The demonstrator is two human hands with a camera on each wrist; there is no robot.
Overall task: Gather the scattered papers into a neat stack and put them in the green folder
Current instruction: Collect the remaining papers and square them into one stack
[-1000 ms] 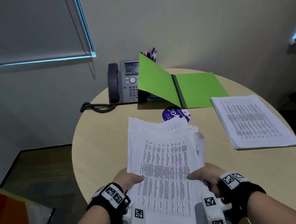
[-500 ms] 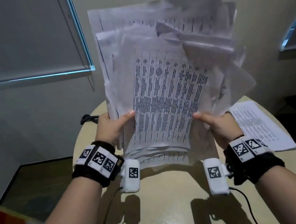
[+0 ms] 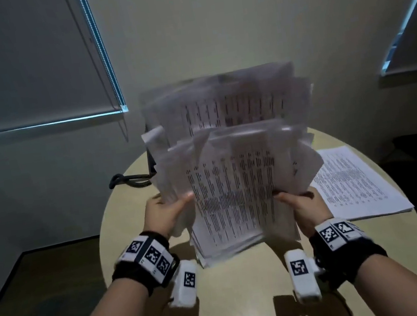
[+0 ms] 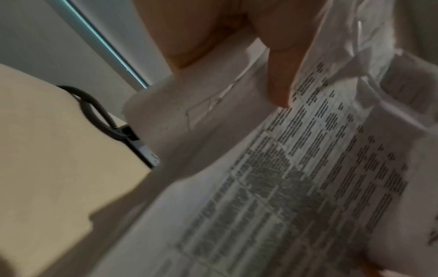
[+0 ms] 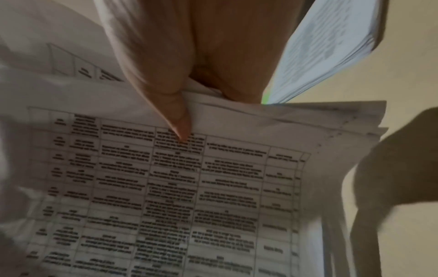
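I hold an untidy bundle of printed papers [image 3: 232, 181] upright over the round table [image 3: 250, 300], its bottom edge close to the tabletop. My left hand [image 3: 164, 213] grips the bundle's left side, thumb on the front sheet [image 4: 279, 90]. On the right side my right hand [image 3: 304, 205] grips it too, thumb pressed on the printed table [image 5: 180, 127]. The sheets are blurred and uneven at the top. A neat second stack of papers [image 3: 354, 182] lies flat at the right. The bundle hides the green folder; only a green sliver [image 5: 266, 98] shows in the right wrist view.
A desk phone sits behind the bundle, mostly hidden; its coiled cord [image 3: 127, 180] loops over the table's left rim, and the phone's corner [image 4: 142, 150] shows in the left wrist view. Window blinds [image 3: 25, 63] hang at the left. Floor lies beyond the table edges.
The bundle was lifted off the table and stood upright a second ago; since half a second ago it has dropped lower toward the tabletop, both hands still gripping its sides.
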